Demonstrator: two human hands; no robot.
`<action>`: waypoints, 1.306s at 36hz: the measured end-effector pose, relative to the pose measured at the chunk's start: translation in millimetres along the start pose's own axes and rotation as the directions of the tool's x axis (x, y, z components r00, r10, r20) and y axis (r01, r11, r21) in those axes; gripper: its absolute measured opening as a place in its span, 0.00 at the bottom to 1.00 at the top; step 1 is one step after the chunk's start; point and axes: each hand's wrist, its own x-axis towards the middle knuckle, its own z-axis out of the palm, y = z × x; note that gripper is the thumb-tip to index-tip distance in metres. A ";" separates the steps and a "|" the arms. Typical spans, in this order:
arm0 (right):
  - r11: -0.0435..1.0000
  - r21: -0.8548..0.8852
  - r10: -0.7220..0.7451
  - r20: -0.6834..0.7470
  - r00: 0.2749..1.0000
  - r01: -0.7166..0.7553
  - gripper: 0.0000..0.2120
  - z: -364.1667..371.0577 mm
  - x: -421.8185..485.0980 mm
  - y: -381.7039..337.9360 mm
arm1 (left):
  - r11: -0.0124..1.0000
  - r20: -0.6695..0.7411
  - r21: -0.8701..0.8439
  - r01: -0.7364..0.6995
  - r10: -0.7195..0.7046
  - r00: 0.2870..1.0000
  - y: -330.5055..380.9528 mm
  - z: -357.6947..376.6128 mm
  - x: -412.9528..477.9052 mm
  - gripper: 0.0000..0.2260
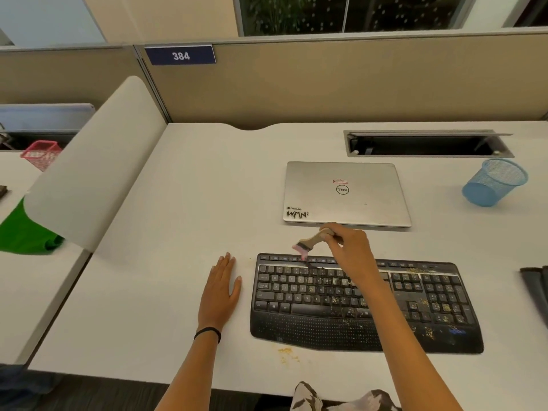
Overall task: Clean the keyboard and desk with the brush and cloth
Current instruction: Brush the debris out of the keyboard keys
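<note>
A beige fabric cubicle partition [326,84] is running across the back, carrying a blue rectangular plate numbered 384 [181,55]. Above it, dark-paned windows [350,13] are sitting. A white curved side divider [98,161] is standing at left.
</note>
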 end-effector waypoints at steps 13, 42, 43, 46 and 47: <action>0.987 -0.089 0.145 0.134 0.980 -0.134 0.09 -6.5 5.8 -15.7 | 1.000 0.001 0.000 0.004 -0.004 1.000 -0.3 -0.7 0.2 0.30; 0.989 -0.121 0.094 0.115 0.989 -0.080 0.12 11.7 2.2 -17.8 | 1.000 -0.013 -0.002 -0.007 0.007 1.000 -2.1 1.0 0.7 0.30; 0.988 -0.128 0.095 0.094 0.991 -0.082 0.12 11.8 2.2 -18.0 | 1.000 -0.013 -0.004 -0.007 0.007 1.000 -2.1 1.1 0.8 0.30; 0.984 -0.153 0.097 0.046 0.994 -0.088 0.13 7.9 2.8 -20.9 | 1.000 -0.016 -0.007 -0.009 0.009 1.000 -1.9 1.0 0.7 0.30; 0.983 -0.160 0.102 0.036 0.994 -0.095 0.12 4.8 3.1 -21.7 | 1.000 -0.018 -0.008 -0.012 0.012 1.000 -1.7 1.0 0.6 0.30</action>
